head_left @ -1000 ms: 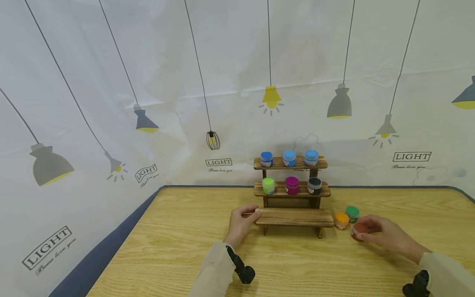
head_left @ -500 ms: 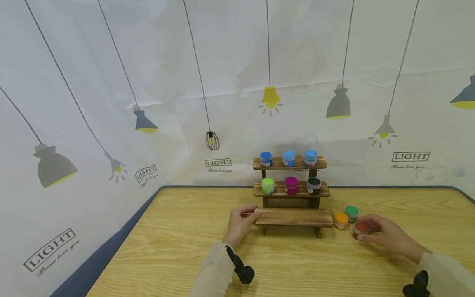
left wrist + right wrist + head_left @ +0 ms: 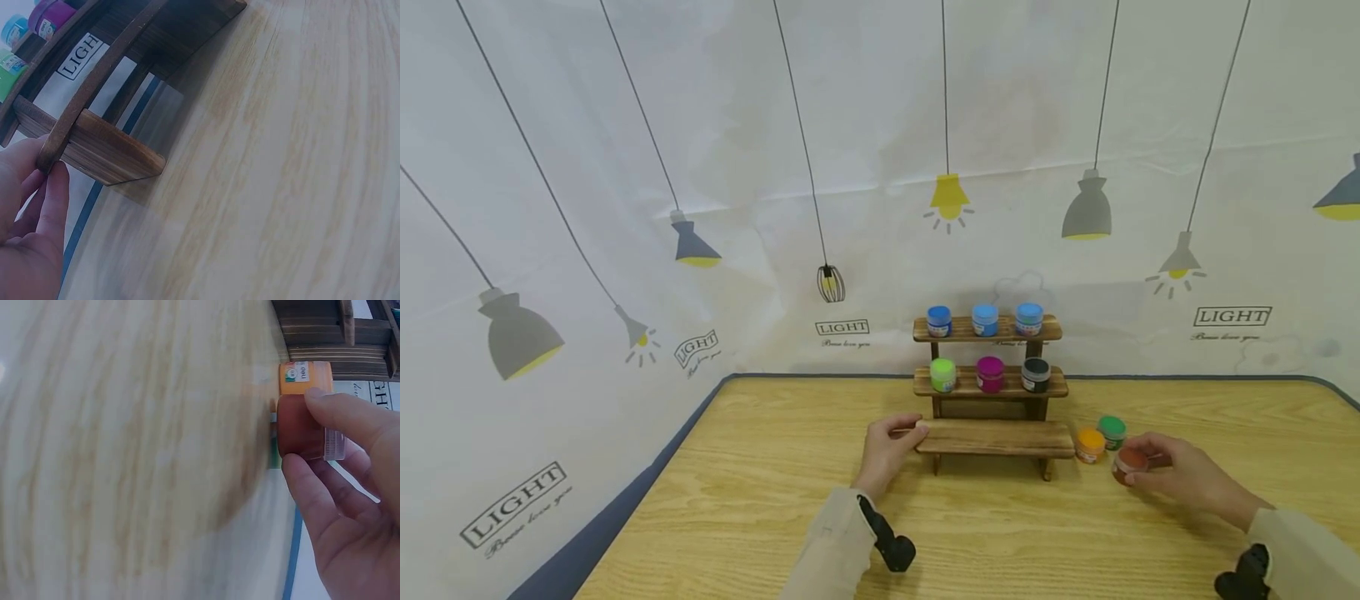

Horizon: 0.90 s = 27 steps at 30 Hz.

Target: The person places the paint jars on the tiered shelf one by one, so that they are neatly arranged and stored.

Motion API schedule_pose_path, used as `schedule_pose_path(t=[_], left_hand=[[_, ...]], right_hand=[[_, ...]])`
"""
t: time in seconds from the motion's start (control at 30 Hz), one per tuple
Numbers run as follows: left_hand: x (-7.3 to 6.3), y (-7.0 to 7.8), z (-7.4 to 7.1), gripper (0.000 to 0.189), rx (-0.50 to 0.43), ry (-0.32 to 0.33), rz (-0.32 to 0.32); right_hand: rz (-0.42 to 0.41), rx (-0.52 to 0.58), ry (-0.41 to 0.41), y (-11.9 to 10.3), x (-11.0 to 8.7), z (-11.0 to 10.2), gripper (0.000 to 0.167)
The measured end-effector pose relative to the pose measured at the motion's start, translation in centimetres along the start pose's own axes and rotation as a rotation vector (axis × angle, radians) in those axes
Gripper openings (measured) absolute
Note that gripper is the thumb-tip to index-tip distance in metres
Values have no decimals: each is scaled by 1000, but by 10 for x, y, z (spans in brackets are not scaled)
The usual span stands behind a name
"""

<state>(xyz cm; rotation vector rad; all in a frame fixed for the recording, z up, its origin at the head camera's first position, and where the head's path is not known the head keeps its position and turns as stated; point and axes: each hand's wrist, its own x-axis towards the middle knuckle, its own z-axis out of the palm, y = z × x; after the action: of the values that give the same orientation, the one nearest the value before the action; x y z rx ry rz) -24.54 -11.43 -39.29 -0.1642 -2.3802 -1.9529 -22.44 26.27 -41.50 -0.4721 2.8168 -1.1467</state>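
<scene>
One brown jar (image 3: 1127, 463): your right hand (image 3: 1183, 473) pinches it, your left hand (image 3: 883, 454) grips the rack (image 3: 1000, 438); wall (image 3: 880, 108) reads "LIGHT", orange jar (image 3: 319, 374) "deli".

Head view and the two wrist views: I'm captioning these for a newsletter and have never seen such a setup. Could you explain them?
There is no machine here, just a person's two bare hands. The wide picture comes from a camera worn on the head, looking forward and down; the two close-ups come from a camera on each wrist.

On the wood-grain table stands a three-step wooden rack. Its top step carries three blue jars; the middle one carries a light green jar, a purple jar and a black jar. Beside the rack sit an orange jar and a green jar.

The left hand pinches the end of the rack's lowest step; the right hand holds a reddish-brown jar.
</scene>
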Motion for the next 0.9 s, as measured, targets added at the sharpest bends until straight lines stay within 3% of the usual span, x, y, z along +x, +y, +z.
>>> schedule_pose_path(t=[0.13,0.43,0.73,0.9], left_hand=[[1,0,0,26,-8,-2,-3],[-1,2,0,26,9,-1,-7],[17,-27,0,30,-6,-10,0],[19,-32,1,31,0,-7,8]], right_hand=[[-13,-17,19,-7,-1,-5,45],[-125,-87,80,-30,1,-14,40],[-235,-83,98,-50,11,-8,42],[-272,-70,57,-63,17,-1,44]])
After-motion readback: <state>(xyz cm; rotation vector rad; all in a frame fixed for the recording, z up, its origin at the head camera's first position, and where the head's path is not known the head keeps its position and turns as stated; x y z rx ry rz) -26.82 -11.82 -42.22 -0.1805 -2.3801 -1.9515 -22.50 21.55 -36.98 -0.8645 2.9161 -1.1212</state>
